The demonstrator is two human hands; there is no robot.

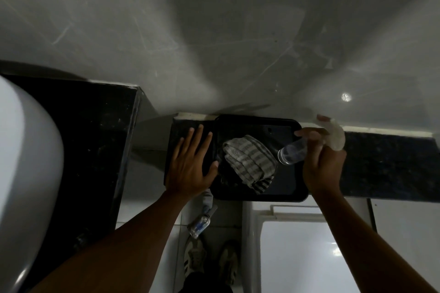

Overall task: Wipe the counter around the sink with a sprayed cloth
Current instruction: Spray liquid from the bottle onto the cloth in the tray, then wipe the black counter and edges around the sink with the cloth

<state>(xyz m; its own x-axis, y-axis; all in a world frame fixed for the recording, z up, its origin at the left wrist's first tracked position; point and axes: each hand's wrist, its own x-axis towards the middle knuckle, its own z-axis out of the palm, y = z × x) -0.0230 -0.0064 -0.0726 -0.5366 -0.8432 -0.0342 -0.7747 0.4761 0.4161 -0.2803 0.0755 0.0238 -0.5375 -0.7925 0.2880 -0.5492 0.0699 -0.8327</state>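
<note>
The cloth [248, 162], grey with pale stripes, is lying bunched in a black tray [295, 194] that is sitting on the dark counter ledge [385, 169] against the wall [214, 31]. You are not touching the cloth with either hand.

Your left hand [190, 164] is resting flat with the fingers spread, palm down on the ledge just beside the tray, and your thumb is reaching the tray's left rim. It is gripping nothing.

Your right hand [321, 159] is closed around a clear spray bottle [292, 152], which you are holding tilted over the tray's right side, its round base pointing toward the cloth. The bottle's pale spray head is showing past your fingers near the wall.

The white sink [26, 173] is sitting at the far left on a separate dark counter [95, 145], well apart from the tray. Below the ledge, your shoes [212, 259] are showing on the pale floor tiles [166, 266], and a white cabinet [297, 245] is standing under the right part of the ledge.
</note>
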